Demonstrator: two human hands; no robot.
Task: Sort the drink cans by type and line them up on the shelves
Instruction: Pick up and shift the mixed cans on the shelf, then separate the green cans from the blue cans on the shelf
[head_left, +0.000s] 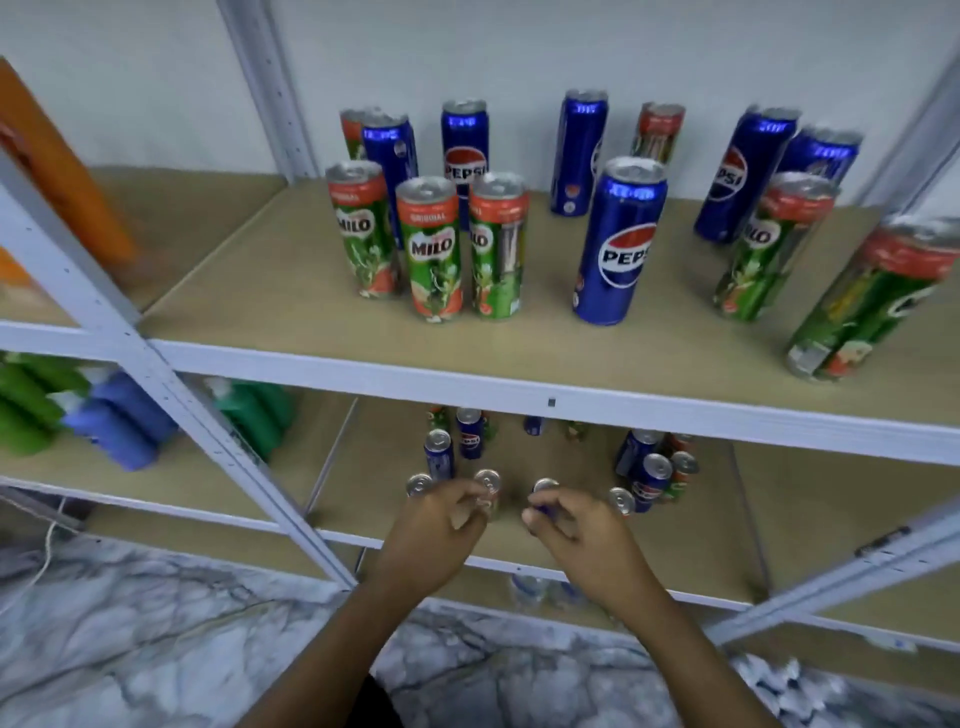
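Drink cans on the lower shelf (519, 558): left hand (441, 525) pinches one can (487, 482), right hand (576, 530) pinches a blue one (545, 488), probably to separate types.

Upper shelf: green cans (435, 249) say "MILO", one with "ORIGINAL" on its red band; blue cans (621, 241) read "PEPSI". Lower ones too blurry.

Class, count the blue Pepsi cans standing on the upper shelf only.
6 Pepsi cans: back left, beside it, back middle, front middle, and two at right. None seems hidden on the upper shelf, though Milo cans could mask one.
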